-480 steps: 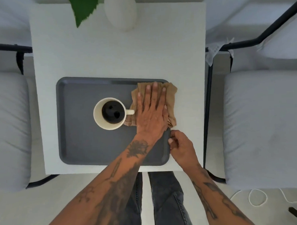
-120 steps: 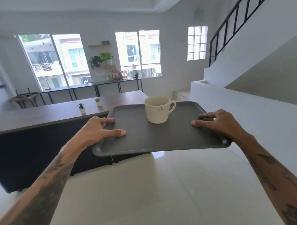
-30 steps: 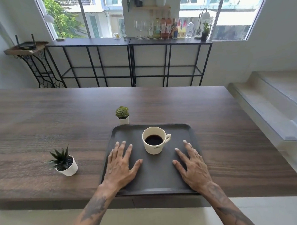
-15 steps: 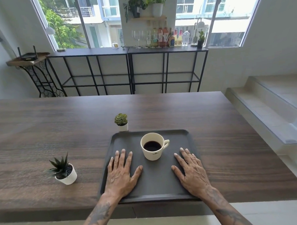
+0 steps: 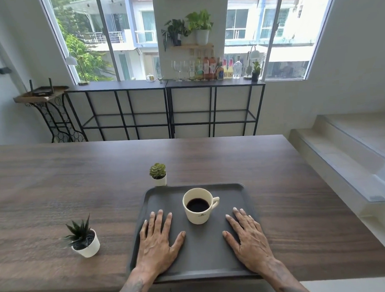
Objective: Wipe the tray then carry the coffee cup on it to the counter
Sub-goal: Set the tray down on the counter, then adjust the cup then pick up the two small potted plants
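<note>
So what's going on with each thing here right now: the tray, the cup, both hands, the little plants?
tray: lying flat on the wooden counter, near its front edge.
coffee cup: upright on the tray, holds dark coffee, handle to the right.
left hand: open, palm down on the tray.
right hand: open, palm down on the tray.
round succulent: upright, just beyond the tray's far edge.
spiky plant: upright, left of the tray.
</note>
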`<state>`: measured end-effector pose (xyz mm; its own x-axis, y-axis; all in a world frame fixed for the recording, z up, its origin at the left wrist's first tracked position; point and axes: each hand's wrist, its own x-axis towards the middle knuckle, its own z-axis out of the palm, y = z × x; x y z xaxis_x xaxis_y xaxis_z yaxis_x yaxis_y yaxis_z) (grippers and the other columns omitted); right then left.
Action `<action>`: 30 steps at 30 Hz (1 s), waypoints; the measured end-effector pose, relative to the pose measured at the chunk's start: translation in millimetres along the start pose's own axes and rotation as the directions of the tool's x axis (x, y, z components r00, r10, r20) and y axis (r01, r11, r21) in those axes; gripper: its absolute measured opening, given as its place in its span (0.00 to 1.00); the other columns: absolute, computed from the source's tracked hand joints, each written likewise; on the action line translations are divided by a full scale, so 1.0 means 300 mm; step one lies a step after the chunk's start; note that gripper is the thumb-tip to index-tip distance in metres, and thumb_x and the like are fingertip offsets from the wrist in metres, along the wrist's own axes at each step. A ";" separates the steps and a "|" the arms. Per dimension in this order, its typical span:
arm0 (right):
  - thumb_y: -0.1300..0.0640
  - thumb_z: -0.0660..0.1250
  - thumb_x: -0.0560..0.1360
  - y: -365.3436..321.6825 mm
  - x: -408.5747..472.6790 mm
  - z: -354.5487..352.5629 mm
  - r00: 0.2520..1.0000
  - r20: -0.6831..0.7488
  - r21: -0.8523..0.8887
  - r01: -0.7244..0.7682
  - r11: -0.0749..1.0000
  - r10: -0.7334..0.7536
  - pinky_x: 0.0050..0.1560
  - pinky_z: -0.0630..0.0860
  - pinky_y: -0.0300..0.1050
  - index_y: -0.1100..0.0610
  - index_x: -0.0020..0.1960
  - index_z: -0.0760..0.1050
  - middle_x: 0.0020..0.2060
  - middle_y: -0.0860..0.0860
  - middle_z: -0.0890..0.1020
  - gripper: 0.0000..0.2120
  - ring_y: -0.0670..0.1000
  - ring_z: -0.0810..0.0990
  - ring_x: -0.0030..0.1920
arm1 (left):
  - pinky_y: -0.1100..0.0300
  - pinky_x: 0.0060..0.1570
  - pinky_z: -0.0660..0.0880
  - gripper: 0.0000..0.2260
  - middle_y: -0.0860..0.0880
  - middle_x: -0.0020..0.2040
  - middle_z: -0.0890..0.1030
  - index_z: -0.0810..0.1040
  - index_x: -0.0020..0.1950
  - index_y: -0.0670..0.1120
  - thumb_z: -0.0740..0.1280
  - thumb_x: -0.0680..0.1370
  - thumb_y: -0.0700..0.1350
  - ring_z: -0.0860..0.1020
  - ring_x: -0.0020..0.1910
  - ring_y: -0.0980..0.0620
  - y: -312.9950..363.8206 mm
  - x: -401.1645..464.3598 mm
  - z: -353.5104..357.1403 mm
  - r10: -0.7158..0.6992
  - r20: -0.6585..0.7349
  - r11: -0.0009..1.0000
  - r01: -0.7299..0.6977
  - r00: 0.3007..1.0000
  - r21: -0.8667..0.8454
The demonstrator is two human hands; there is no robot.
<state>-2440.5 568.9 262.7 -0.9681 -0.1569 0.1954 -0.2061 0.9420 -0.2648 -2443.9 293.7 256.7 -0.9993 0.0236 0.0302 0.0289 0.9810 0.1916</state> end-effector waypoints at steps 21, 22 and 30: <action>0.33 0.74 0.60 -0.065 0.242 -0.136 0.979 0.202 0.595 -0.114 0.796 -0.011 0.62 0.75 0.49 0.42 0.72 0.64 0.66 0.40 0.69 0.44 0.43 0.72 0.66 | 0.60 0.60 0.76 0.48 0.52 0.68 0.75 0.64 0.77 0.44 0.82 0.63 0.57 0.77 0.61 0.55 0.107 0.190 -0.213 0.190 0.043 0.684 -0.101 0.981 -0.723; 0.32 0.73 0.61 -0.068 0.243 -0.131 0.981 0.193 0.596 -0.097 0.797 -0.025 0.61 0.76 0.49 0.42 0.71 0.66 0.65 0.40 0.71 0.42 0.42 0.74 0.64 | 0.62 0.59 0.77 0.48 0.52 0.66 0.76 0.66 0.77 0.43 0.82 0.63 0.56 0.79 0.59 0.55 0.108 0.195 -0.207 0.189 0.030 0.674 -0.108 0.982 -0.731; 0.42 0.77 0.64 -0.087 0.280 -0.121 0.991 0.126 0.691 -0.050 0.722 -0.052 0.54 0.79 0.38 0.48 0.67 0.72 0.60 0.46 0.76 0.34 0.44 0.79 0.57 | 0.68 0.57 0.76 0.42 0.59 0.61 0.78 0.72 0.72 0.43 0.84 0.62 0.52 0.79 0.57 0.62 0.122 0.226 -0.213 0.188 -0.061 0.638 -0.169 0.980 -0.752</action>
<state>-2511.4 541.8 320.3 -0.9663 -0.2418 0.0889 -0.1992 0.4827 -0.8528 -2508.9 319.0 328.4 -0.9727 0.1954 0.1251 0.2057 0.4770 0.8545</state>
